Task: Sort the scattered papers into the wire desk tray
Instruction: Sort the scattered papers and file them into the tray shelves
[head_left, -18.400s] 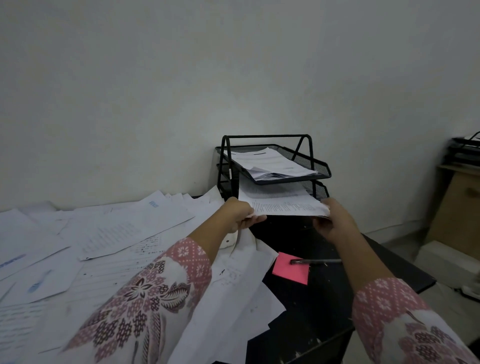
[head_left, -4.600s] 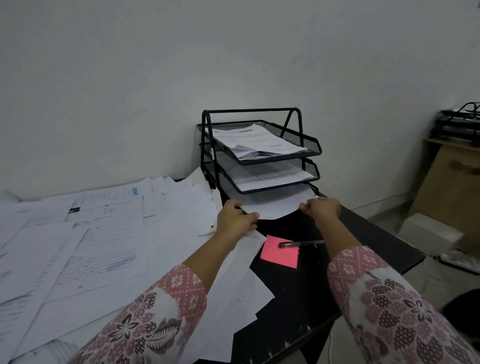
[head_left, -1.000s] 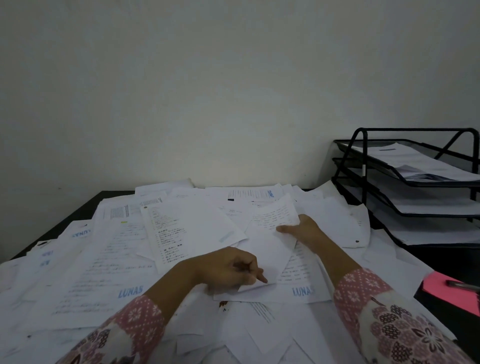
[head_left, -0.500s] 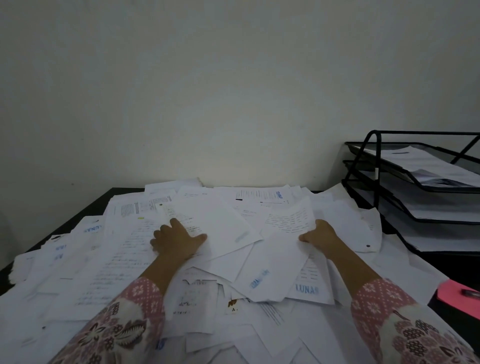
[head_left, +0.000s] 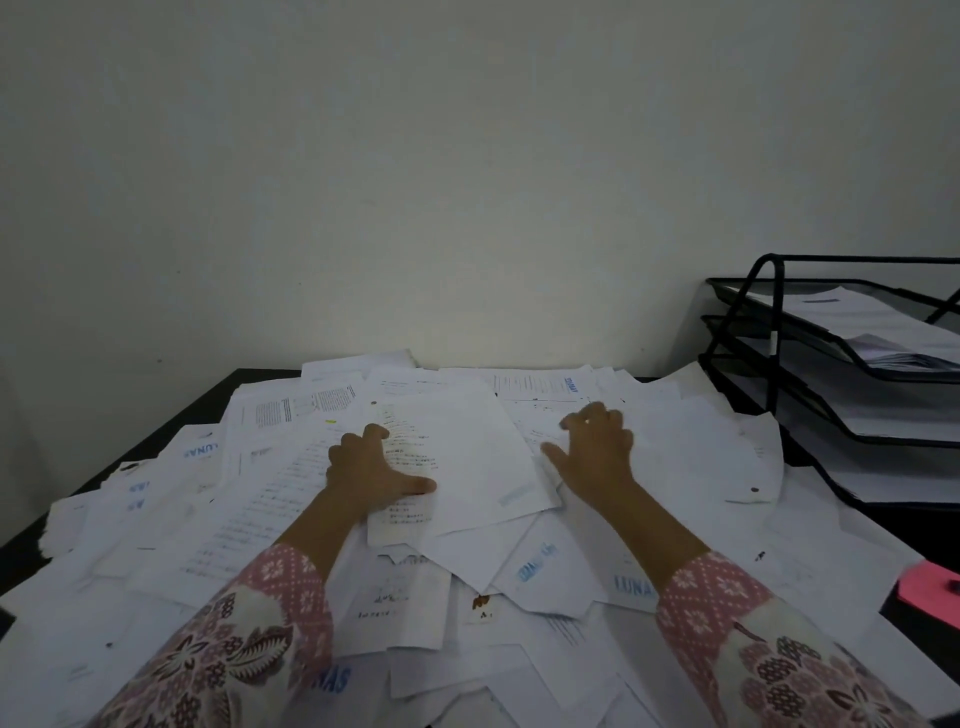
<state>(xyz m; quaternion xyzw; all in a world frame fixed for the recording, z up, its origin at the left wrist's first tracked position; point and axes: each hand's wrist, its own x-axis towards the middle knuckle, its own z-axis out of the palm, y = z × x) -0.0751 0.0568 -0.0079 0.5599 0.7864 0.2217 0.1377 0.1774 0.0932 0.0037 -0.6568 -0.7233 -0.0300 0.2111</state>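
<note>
Both the left hand (head_left: 371, 470) and right hand (head_left: 597, 452) rest loosely spread on the scattered papers (head_left: 467, 457) covering the surface, seemingly choosing a sheet; next, likely gathering it toward the wire desk tray (head_left: 831, 374) at right.

Papers (head_left: 467, 452): thin matt white sheets, some creased, printed. Tray (head_left: 769, 332): black metal wire and mesh, slight sheen. Desk (head_left: 171, 431): smooth dark top. Sleeves (head_left: 249, 639): patterned pink cloth. Wall (head_left: 415, 182): matt paint.
</note>
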